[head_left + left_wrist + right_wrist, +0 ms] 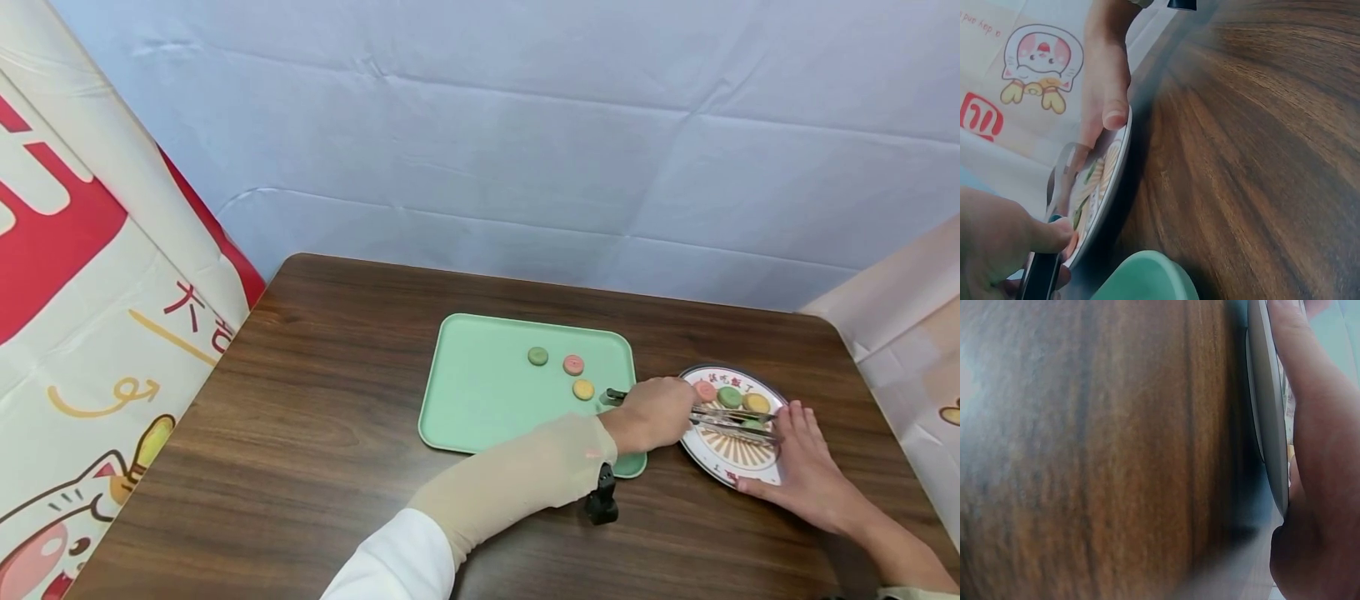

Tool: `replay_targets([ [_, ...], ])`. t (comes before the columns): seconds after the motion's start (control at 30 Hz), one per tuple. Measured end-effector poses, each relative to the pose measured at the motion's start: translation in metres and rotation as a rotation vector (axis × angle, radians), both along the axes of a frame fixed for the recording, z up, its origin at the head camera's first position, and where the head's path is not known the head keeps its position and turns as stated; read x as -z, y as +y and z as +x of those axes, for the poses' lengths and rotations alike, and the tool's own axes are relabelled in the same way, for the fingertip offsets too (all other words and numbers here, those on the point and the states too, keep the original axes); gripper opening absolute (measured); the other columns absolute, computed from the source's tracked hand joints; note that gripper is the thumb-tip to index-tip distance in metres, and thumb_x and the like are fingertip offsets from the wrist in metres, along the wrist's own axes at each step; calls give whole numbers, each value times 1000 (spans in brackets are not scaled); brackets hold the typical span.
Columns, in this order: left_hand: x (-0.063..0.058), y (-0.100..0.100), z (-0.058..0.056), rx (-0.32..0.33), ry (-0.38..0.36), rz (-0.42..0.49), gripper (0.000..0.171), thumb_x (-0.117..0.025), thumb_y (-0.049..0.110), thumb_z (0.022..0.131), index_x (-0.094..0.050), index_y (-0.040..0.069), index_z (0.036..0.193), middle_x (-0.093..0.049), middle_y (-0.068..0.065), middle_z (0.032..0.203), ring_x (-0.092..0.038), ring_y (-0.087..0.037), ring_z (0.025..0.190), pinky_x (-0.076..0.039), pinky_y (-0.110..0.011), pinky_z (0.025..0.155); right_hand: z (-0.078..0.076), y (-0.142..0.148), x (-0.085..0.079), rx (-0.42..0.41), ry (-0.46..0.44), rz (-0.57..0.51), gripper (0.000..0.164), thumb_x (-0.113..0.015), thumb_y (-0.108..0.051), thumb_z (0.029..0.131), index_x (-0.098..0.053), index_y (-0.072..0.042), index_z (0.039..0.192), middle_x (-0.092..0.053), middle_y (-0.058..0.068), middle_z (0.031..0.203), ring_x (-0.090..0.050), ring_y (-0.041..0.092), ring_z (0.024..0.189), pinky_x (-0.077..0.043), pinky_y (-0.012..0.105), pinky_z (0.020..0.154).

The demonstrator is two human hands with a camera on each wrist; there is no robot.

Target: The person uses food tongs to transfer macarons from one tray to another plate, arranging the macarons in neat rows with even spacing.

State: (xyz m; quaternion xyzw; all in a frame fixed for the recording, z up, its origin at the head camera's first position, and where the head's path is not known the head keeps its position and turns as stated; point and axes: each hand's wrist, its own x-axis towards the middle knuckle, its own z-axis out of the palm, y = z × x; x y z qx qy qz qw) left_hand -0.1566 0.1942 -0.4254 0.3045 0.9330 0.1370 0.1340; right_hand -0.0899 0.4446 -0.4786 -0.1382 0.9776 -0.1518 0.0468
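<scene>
My left hand (660,412) grips metal tongs (723,423) by their black handle (1040,275). The tongs reach over a round patterned plate (738,458), their tips around a green macaron (752,425); whether it is pinched or lies on the plate I cannot tell. Along the plate's far side sit a pink macaron (703,391), a green one (729,397) and a yellow one (756,403). With fingers extended, my right hand (810,471) rests against the plate's right rim, its thumb on the near edge. From the right wrist, the plate's underside (1266,394) shows beside the hand (1329,437).
A light green tray (480,392) lies left of the plate, under my left forearm. On it are a green macaron (537,356), a pink one (573,365) and a yellow one (583,389). The brown wooden table (315,400) meets hanging cloth at its back and sides.
</scene>
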Motion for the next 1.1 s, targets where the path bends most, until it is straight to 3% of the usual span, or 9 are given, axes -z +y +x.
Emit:
replay_targets([
  [0.4, 2, 4, 0, -13, 8, 3, 18, -56, 22, 105, -65, 31, 92, -58, 10, 75, -53, -4, 66, -41, -19, 53, 0, 0, -2, 2, -10, 7, 134, -82, -46, 82, 12, 26, 147, 16, 49, 152, 28, 47, 146, 27, 39, 115],
  [0.57, 2, 3, 1, -20, -11, 18, 12, -61, 28, 104, -69, 36, 108, -66, 17, 93, -60, 2, 78, -46, -17, 60, 0, 0, -1, 1, -8, 7, 134, -82, -46, 82, 11, 26, 147, 15, 50, 151, 27, 48, 146, 26, 40, 115],
  [0.73, 3, 3, 1, -19, -16, 21, 17, -65, 32, 102, -69, 37, 117, -68, 20, 105, -63, 3, 88, -49, -16, 65, 1, 0, -2, -2, -16, 1, 133, -81, -45, 83, 12, 26, 147, 17, 49, 152, 28, 47, 146, 27, 39, 115],
  [1.1, 6, 4, 0, -17, 11, 11, 14, -68, 35, 100, -69, 35, 114, -68, 19, 110, -63, 3, 93, -50, -17, 70, 1, 0, -2, -19, -7, -3, 132, -81, -44, 83, 11, 27, 146, 16, 49, 151, 29, 46, 146, 26, 40, 115],
])
